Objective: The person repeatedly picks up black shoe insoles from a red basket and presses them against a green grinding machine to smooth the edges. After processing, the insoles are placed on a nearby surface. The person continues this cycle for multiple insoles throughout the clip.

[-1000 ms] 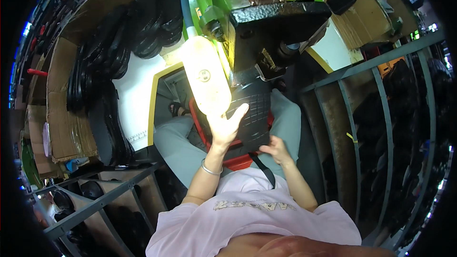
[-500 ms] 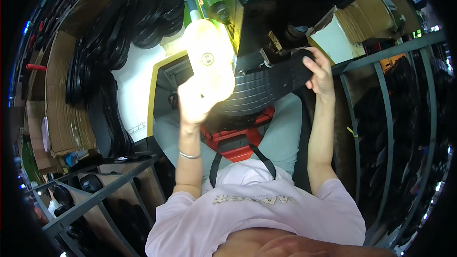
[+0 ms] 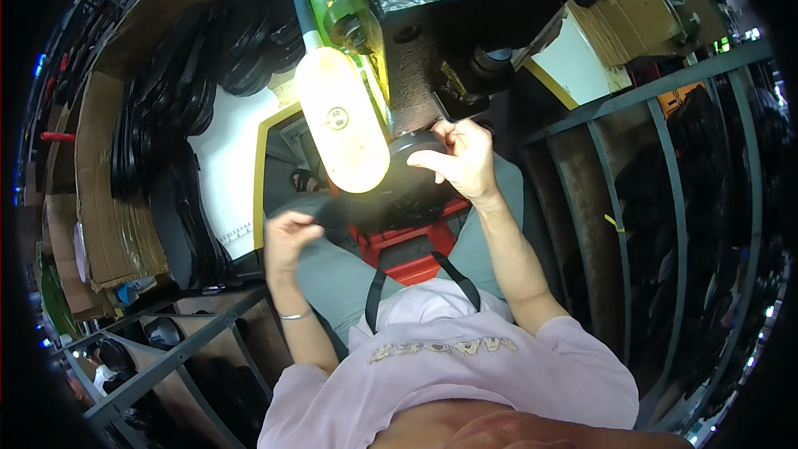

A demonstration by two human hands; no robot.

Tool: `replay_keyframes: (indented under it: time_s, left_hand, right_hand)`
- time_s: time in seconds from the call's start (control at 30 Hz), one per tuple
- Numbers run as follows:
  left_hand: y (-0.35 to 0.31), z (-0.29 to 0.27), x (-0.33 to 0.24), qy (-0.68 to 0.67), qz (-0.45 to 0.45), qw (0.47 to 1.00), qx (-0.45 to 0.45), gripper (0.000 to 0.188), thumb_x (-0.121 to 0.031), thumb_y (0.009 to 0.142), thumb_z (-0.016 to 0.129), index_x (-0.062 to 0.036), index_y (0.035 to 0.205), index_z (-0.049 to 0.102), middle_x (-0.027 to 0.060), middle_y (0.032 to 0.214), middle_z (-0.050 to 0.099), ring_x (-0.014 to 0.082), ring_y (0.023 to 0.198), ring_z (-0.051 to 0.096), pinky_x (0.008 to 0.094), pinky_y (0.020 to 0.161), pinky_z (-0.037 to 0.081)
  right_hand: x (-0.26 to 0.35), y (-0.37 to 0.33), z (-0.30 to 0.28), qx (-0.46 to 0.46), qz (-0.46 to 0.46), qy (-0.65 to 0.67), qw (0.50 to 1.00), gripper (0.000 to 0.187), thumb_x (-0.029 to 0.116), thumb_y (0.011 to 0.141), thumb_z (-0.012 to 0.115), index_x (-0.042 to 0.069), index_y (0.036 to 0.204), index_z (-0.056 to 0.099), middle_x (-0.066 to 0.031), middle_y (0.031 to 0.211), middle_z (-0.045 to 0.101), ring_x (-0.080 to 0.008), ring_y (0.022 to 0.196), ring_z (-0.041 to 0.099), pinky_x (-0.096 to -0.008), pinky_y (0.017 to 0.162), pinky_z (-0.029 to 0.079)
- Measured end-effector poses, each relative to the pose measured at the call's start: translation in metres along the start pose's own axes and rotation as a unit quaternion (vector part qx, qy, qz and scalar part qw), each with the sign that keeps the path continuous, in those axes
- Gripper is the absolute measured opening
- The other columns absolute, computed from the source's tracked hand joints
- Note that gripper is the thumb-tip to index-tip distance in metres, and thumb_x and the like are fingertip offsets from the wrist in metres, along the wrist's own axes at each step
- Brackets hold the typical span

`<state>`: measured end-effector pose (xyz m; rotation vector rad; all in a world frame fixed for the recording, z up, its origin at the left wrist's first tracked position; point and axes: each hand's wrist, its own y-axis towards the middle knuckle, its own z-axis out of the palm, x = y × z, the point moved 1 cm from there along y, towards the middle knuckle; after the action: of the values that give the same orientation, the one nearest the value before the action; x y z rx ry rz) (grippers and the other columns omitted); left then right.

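Note:
A black rubber sole piece [image 3: 397, 199] lies across my lap area under the black head of a green machine [image 3: 465, 25]. My right hand [image 3: 461, 158] grips its upper end right below the machine head. My left hand [image 3: 291, 237] pinches its lower left end, low beside my knee. A glowing white lamp [image 3: 341, 120] hangs from the machine between my hands and hides part of the piece.
Stacks of black soles [image 3: 166, 116] lean against cardboard [image 3: 100, 191] at the left. Grey metal racks stand at the right [image 3: 657, 199] and lower left [image 3: 166, 357]. A red seat [image 3: 407, 241] shows between my legs.
My left hand has dropped from up by the lamp to low left. My right hand and the black piece have shifted left, in under the machine head.

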<state>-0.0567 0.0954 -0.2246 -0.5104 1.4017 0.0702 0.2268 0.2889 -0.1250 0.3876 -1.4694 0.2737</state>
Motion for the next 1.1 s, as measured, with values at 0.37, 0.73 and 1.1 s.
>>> replay_keyframes:
  time_s: [0.37, 0.73, 1.1]
  left_hand:
    - [-0.048, 0.024, -0.105, 0.540, 0.321, 0.681, -0.376, 0.050, -0.010, 0.073, 0.078, -0.0042, 0.120, 0.062, 0.0155, 0.124, 0.058, 0.0342, 0.120, 0.048, 0.0451, 0.106, 0.036]
    - [-0.077, -0.119, -0.112, 0.497, 0.210, 0.712, -0.449, 0.036, -0.009, 0.081, 0.073, -0.0023, 0.115, 0.065, 0.0134, 0.117, 0.065, 0.0296, 0.109, 0.060, 0.0389, 0.096, 0.045]
    - [-0.042, 0.155, -0.107, 0.210, 0.269, 0.935, -0.093, 0.026, -0.004, 0.065, 0.086, -0.0005, 0.083, 0.067, 0.0036, 0.074, 0.066, 0.0126, 0.070, 0.056, 0.0249, 0.063, 0.043]
  right_hand:
    - [0.130, -0.019, -0.119, -0.120, -0.373, -0.228, 0.891, 0.043, -0.002, 0.061, 0.085, -0.001, 0.095, 0.060, -0.0119, 0.084, 0.064, -0.0177, 0.076, 0.061, -0.0282, 0.067, 0.051]
    - [-0.015, 0.113, -0.176, -0.188, -0.322, -0.497, 0.784, 0.029, 0.009, 0.072, 0.077, 0.003, 0.097, 0.065, -0.0115, 0.105, 0.065, -0.0316, 0.102, 0.059, -0.0400, 0.087, 0.048]
    - [-0.110, -0.114, -0.040, 0.313, -0.015, 0.002, 0.950, 0.122, 0.012, 0.054, 0.093, 0.008, 0.152, 0.019, -0.0136, 0.156, 0.021, -0.0249, 0.140, 0.030, -0.0406, 0.110, 0.034]
